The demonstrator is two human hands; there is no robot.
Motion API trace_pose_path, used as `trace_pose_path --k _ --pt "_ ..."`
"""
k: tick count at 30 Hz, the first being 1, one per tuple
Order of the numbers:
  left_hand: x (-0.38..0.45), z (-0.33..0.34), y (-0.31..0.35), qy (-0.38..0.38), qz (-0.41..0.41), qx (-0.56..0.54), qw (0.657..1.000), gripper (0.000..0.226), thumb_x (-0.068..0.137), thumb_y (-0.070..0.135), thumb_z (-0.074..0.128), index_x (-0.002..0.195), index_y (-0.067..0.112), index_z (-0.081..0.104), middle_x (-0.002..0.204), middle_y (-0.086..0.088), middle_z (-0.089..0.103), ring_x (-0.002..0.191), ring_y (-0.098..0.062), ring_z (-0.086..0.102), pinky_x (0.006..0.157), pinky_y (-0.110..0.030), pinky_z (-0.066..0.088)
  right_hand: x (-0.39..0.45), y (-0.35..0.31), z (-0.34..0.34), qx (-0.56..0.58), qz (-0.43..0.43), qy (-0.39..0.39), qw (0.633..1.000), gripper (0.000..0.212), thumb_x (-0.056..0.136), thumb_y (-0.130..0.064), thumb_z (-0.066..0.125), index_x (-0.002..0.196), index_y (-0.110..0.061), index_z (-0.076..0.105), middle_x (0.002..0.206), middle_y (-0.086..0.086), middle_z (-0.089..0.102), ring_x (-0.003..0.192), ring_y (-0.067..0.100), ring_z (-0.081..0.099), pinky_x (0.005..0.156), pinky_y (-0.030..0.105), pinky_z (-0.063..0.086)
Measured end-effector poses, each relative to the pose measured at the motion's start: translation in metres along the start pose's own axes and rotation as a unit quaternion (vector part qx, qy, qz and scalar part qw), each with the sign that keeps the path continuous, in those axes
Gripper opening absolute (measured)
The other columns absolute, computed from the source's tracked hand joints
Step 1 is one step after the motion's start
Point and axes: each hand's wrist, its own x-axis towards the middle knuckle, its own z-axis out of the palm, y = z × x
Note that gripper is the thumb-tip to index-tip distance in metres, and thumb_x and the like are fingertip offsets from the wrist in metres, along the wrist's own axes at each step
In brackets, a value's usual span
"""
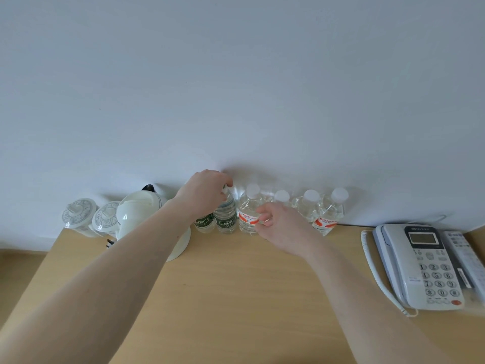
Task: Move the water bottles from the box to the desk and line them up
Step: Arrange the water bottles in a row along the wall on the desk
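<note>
The left hand is gripping the top of a green-label bottle, fingers closed round its cap; the right hand is hovering loosely curled, touching the neighbouring orange-label bottle. Six bottles are standing against the wall on the desk, caps up, long axes vertical. The box is lying out of view, so any remainder is unknowable; the row is looking nearly finished

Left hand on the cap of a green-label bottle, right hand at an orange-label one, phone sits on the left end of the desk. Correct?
Not quite. The phone sits on the right end of the desk, as the head view shows. The rest holds: the left hand grips the cap of a green-label bottle, and the right hand is at an orange-label bottle.
</note>
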Motion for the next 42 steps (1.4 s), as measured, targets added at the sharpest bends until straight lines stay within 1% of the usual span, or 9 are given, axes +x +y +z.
trace_pose_path --k 12,19,24,27,30,32,36,40,42 --pt "0.0 -0.001 -0.001 0.003 0.018 0.001 1.0 0.032 0.094 0.014 0.061 0.123 0.024 0.067 0.122 0.0 0.068 0.107 -0.023 0.059 0.08 -0.027 0.035 0.003 0.001 0.008 -0.005 -0.002 -0.027 1.0 0.041 0.097 -0.029 0.058 0.137 -0.023 0.055 0.127 -0.004 0.061 0.113 0.016 0.06 0.091 0.034 0.053" --pt "-0.004 -0.007 0.013 -0.005 0.018 0.053 0.998 0.036 0.095 0.018 0.057 0.129 0.031 0.06 0.133 0.006 0.057 0.117 -0.023 0.057 0.089 -0.035 0.047 0.008 0.004 0.004 -0.003 -0.001 -0.021 1.0 0.041 0.096 -0.027 0.059 0.137 -0.022 0.056 0.127 -0.004 0.064 0.115 0.014 0.061 0.087 0.024 0.044" --pt "-0.002 -0.007 0.035 0.037 0.07 0.039 0.996 0.042 0.093 0.034 0.067 0.134 0.029 0.057 0.135 0.007 0.058 0.118 -0.021 0.057 0.09 -0.033 0.042 0.006 0.008 0.001 -0.002 0.005 -0.021 1.0 0.039 0.097 -0.027 0.056 0.135 -0.023 0.056 0.125 -0.006 0.063 0.115 0.014 0.061 0.082 0.022 0.041" --pt "0.004 -0.003 0.046 -0.003 0.1 -0.009 0.995 0.046 0.093 0.031 0.068 0.137 0.03 0.055 0.138 0.011 0.056 0.116 -0.018 0.057 0.089 -0.032 0.044 0.002 0.014 0.002 -0.006 0.015 -0.03 0.999 0.036 0.097 -0.026 0.055 0.132 -0.025 0.057 0.121 -0.008 0.064 0.112 0.013 0.061 0.076 0.022 0.04" --pt "0.009 0.004 0.051 -0.055 0.118 -0.004 0.991 0.042 0.095 0.024 0.065 0.137 0.028 0.058 0.135 0.009 0.059 0.114 -0.019 0.057 0.092 -0.035 0.045 -0.002 0.02 0.002 0.004 0.028 -0.035 0.999 0.037 0.097 -0.027 0.055 0.134 -0.026 0.057 0.119 -0.007 0.063 0.11 0.012 0.062 0.073 0.02 0.041" --pt "0.012 0.008 0.05 -0.059 0.112 -0.002 0.992 0.037 0.096 0.023 0.063 0.133 0.027 0.062 0.131 0.006 0.063 0.113 -0.02 0.058 0.094 -0.036 0.046 -0.003 0.024 0.001 0.003 0.031 -0.036 0.999 0.036 0.097 -0.027 0.055 0.133 -0.028 0.057 0.118 -0.008 0.063 0.11 0.012 0.062 0.07 0.019 0.041" --pt "0.015 0.006 0.048 -0.054 0.101 0.005 0.993 0.033 0.094 0.025 0.064 0.128 0.027 0.066 0.122 0.001 0.065 0.1 -0.019 0.057 0.082 -0.03 0.04 -0.005 0.03 -0.001 0.003 0.038 -0.031 0.999 0.034 0.097 -0.028 0.057 0.131 -0.027 0.058 0.118 -0.008 0.063 0.11 0.013 0.061 0.077 0.023 0.042" --pt "0.015 0.002 0.048 -0.051 0.099 0.01 0.994 0.034 0.095 0.023 0.063 0.129 0.027 0.066 0.122 0.0 0.065 0.1 -0.02 0.056 0.079 -0.028 0.034 -0.005 0.031 -0.001 0.005 0.042 -0.034 0.999 0.035 0.097 -0.028 0.057 0.132 -0.027 0.057 0.121 -0.007 0.064 0.111 0.013 0.061 0.08 0.024 0.044" --pt "0.015 0.002 0.049 -0.049 0.1 0.011 0.994 0.035 0.095 0.023 0.063 0.13 0.026 0.066 0.124 0.0 0.065 0.107 -0.021 0.057 0.081 -0.027 0.035 -0.005 0.031 0.0 0.004 0.039 -0.034 0.999 0.035 0.097 -0.029 0.056 0.132 -0.028 0.057 0.122 -0.007 0.064 0.111 0.013 0.062 0.08 0.024 0.044"
